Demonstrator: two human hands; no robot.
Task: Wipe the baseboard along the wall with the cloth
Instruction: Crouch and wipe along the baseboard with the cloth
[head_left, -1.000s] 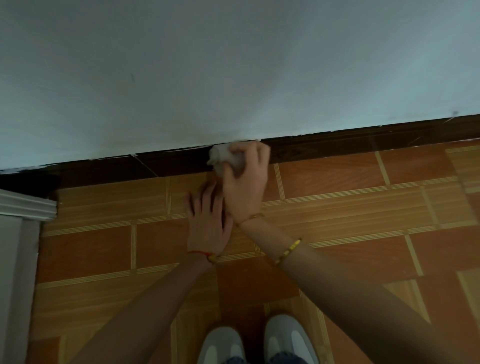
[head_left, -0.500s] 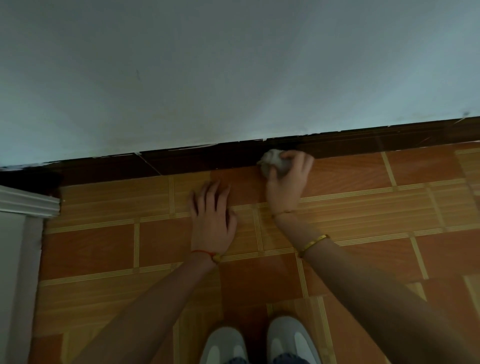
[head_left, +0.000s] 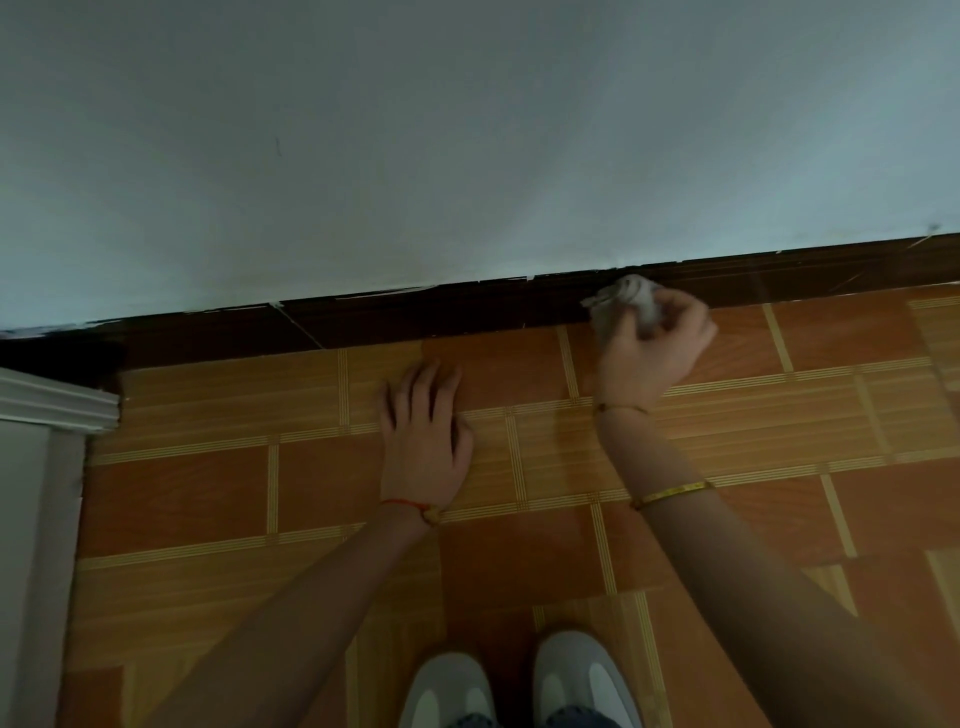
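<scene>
A dark brown baseboard (head_left: 415, 314) runs along the foot of the pale wall (head_left: 467, 145), rising toward the right. My right hand (head_left: 657, 353) is closed around a crumpled grey-white cloth (head_left: 626, 301) and presses it against the baseboard right of centre. My left hand (head_left: 426, 434) lies flat on the floor with fingers spread, palm down, holding nothing, a little in front of the baseboard.
The floor (head_left: 208, 493) is orange and tan wood-pattern tile. White door trim (head_left: 47, 410) stands at the left edge, where the baseboard ends. My two white shoes (head_left: 519, 686) show at the bottom centre.
My right hand has slid the cloth to the right along the baseboard, away from my left hand. The left hand has stayed planted on the floor.
</scene>
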